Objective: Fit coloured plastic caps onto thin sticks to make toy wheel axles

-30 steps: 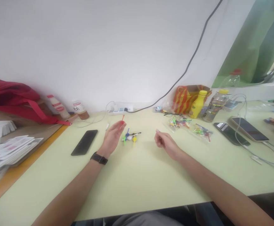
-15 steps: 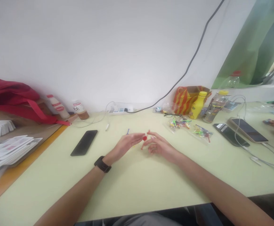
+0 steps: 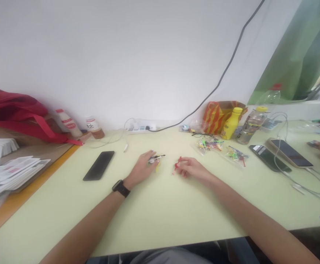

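Observation:
My right hand (image 3: 192,169) is closed, pinching a small red plastic piece (image 3: 177,165) with thin arms and a rounded middle, just above or on the pale green tabletop (image 3: 160,216). To its left, my left hand (image 3: 141,169), with a black watch at the wrist, curls round a little bunch of thin plastic pieces (image 3: 156,158). Black, white and yellow parts of this bunch stick out between thumb and fingers toward the right; the rest is hidden by the hand. A gap of bare tabletop separates the two hands.
A black phone (image 3: 98,165) lies left of my hands. Clear bags of colourful plastic pieces (image 3: 208,144) lie to the right, near a yellow bottle (image 3: 231,124), a striped bag (image 3: 214,116) and more phones (image 3: 290,152) with cables. Paper stacks (image 3: 19,172) are far left.
My hands have moved apart. The left hand, stretched flat beside the red piece before, has drawn back left and curled round the bunch. My right hand has shifted slightly right, holding the red piece.

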{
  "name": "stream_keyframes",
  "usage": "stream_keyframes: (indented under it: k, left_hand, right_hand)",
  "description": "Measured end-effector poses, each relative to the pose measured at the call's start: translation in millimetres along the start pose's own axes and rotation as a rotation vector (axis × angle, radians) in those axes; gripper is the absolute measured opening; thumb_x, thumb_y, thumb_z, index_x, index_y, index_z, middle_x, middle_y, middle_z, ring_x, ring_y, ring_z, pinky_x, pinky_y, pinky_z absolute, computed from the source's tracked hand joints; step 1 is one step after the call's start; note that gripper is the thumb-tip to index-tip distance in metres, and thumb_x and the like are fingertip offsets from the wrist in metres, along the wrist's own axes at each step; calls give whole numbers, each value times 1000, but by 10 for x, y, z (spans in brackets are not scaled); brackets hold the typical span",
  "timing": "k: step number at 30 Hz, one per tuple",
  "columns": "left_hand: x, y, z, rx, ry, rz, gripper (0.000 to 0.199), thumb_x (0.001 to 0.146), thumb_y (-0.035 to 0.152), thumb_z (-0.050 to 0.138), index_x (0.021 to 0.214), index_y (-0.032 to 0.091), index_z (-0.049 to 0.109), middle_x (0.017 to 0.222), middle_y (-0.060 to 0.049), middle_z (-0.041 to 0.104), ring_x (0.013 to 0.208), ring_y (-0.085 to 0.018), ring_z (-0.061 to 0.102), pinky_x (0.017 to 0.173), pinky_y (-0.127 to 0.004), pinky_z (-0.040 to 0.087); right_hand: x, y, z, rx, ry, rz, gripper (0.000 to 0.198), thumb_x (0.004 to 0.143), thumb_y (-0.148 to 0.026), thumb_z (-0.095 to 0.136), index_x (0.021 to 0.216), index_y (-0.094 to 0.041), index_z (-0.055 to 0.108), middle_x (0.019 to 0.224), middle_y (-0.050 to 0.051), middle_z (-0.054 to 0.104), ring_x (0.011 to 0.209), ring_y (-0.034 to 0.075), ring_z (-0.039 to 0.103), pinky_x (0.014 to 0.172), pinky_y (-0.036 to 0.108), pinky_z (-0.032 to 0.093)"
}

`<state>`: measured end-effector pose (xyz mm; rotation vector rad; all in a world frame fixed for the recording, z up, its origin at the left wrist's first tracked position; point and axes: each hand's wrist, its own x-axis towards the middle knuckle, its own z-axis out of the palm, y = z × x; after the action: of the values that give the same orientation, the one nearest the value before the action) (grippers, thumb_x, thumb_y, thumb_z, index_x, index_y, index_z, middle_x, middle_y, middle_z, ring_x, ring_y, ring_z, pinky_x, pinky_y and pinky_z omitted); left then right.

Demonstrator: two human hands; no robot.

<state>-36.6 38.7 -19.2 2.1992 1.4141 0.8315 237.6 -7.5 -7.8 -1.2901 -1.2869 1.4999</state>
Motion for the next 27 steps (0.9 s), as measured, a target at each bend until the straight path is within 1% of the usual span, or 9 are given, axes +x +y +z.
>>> stream_keyframes:
  k: [2, 4, 8, 11, 16, 18, 21, 24, 27]
  left_hand:
    - [-51, 62, -2, 28, -106, 53, 58, 98, 57, 55, 149, 28, 54, 164, -8, 41, 152, -30, 38, 126, -49, 30]
    - [-111, 163, -17, 31, -212, 124, 65, 98, 59, 55, 156, 32, 44, 170, -5, 30, 155, -29, 32, 128, -48, 28]
    - [-220, 380, -27, -10, -369, 258, 78, 96, 60, 60, 163, 33, 30, 172, -2, 20, 157, -29, 28, 129, -47, 28]
    - [-261, 473, -18, -55, -412, 324, 86, 94, 58, 64, 165, 33, 23, 173, -3, 18, 157, -30, 26, 129, -48, 28]
    - [-246, 450, -15, -87, -346, 282, 77, 99, 57, 56, 165, 33, 23, 173, -1, 16, 160, -28, 15, 132, -48, 20]
    - [-222, 403, -6, -78, -273, 240, 67, 104, 55, 47, 164, 35, 26, 173, 0, 18, 160, -26, 16, 132, -48, 20]
    - [-156, 289, 16, -19, -113, 165, 55, 107, 52, 38, 159, 33, 37, 170, -2, 30, 158, -25, 25, 131, -49, 23]
    - [-63, 106, 26, 81, 31, 113, 52, 107, 51, 39, 151, 25, 49, 163, -9, 42, 154, -27, 33, 128, -51, 27]
    - [15, -107, 30, 201, 66, 64, 53, 105, 50, 42, 146, 18, 53, 162, -14, 43, 153, -31, 34, 127, -53, 29]
  right_hand:
    - [9, 25, -1, -15, 3, 10, 57, 86, -34, 78, 134, -15, 54, 78, 5, 74, 62, 16, 66, 59, 28, 54]
    - [18, 50, 3, -22, -11, -15, 66, 86, -36, 79, 141, -16, 49, 79, 4, 74, 65, 17, 67, 62, 30, 57]
    - [22, 71, 33, -34, -150, -109, 62, 84, -41, 80, 136, -17, 57, 84, 4, 74, 67, 16, 67, 68, 33, 59]
    - [11, 62, 63, -68, -220, -164, 56, 86, -47, 77, 130, -16, 62, 85, 4, 72, 70, 17, 68, 70, 33, 59]
    - [7, 57, 45, -179, -89, -200, 49, 90, -49, 69, 126, -17, 60, 73, 0, 68, 62, 16, 64, 60, 30, 55]
    - [19, 66, 10, -275, -25, -254, 41, 91, -45, 65, 122, -17, 61, 71, 0, 66, 60, 16, 61, 57, 28, 52]
    - [31, 85, -30, -469, 57, -348, 32, 93, -38, 61, 117, -18, 63, 75, 1, 68, 62, 16, 60, 58, 27, 48]
    - [5, 90, -25, -595, 41, -401, 30, 95, -34, 57, 120, -19, 64, 77, 1, 69, 62, 15, 60, 58, 27, 44]
    - [-54, 64, 7, -643, -56, -437, 33, 96, -32, 55, 126, -22, 63, 76, -2, 67, 61, 14, 58, 57, 26, 41]
